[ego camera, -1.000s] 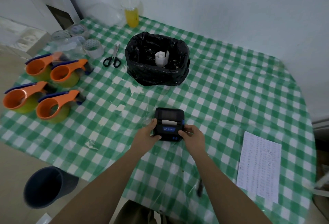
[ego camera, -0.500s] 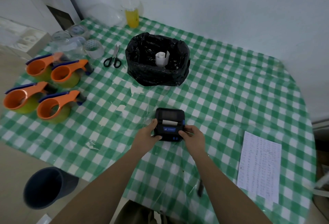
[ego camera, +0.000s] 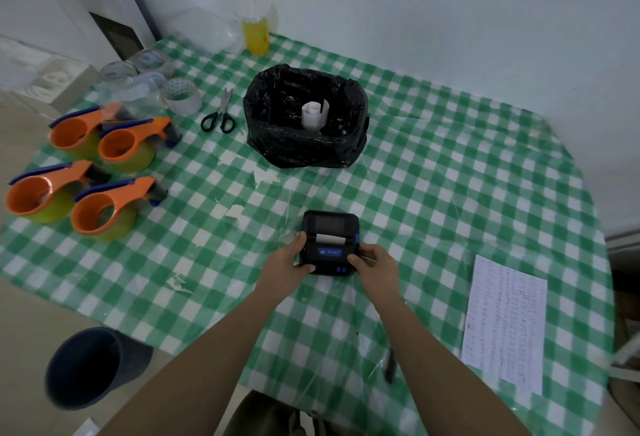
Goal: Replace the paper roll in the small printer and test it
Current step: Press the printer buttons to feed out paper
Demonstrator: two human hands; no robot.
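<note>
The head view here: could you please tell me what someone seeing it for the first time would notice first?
Probably the small black printer at the centre of the green checked tablecloth, gripped by the left hand and right hand, with white paper showing at its slot. Behind it stands a bin lined with a black bag, a white paper roll inside. Four orange tape dispensers cluster at the left edge.

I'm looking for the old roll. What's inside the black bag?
Inside the black bag a loosely curled white paper roll stands near the middle. Its lower end and the bag's bottom are hidden by the crumpled near wall, so anything lying there cannot be seen.
</note>
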